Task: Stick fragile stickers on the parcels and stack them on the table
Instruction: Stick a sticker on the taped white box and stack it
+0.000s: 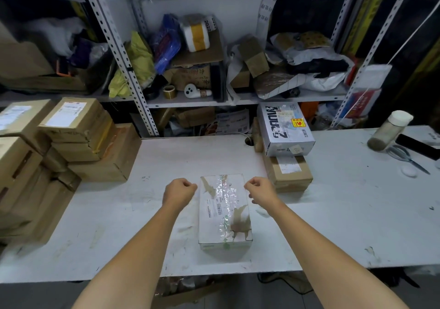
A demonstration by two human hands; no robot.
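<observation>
two bare forearms (133, 249) reach in from the bottom edge over the white table (345, 213). the left hand (179, 191) and the right hand (260, 189) are both over the table with the fingers curled into the palm, and nothing is seen inside either of them. the parcel (223, 211) lies flat on the table between the two hands, with its long side pointing away from the person. the left hand is just beside the far left corner of the parcel and the right hand is just beside the far right corner. whether the knuckles touch its edges cannot be told.

the parcel is a white oblong box. a strip of shiny clear tape runs along the middle of its top, a small printed label with a barcode sits on the left of the tape, and there are brown torn patches near the far left corner and near the near right corner.

behind the right hand stands a brown carton (288, 173), and on top of it a grey printed box (285, 132) that carries a yellow and red sticker (298, 122). at the left side of the table there is a pile of brown cartons (78, 137).
</observation>
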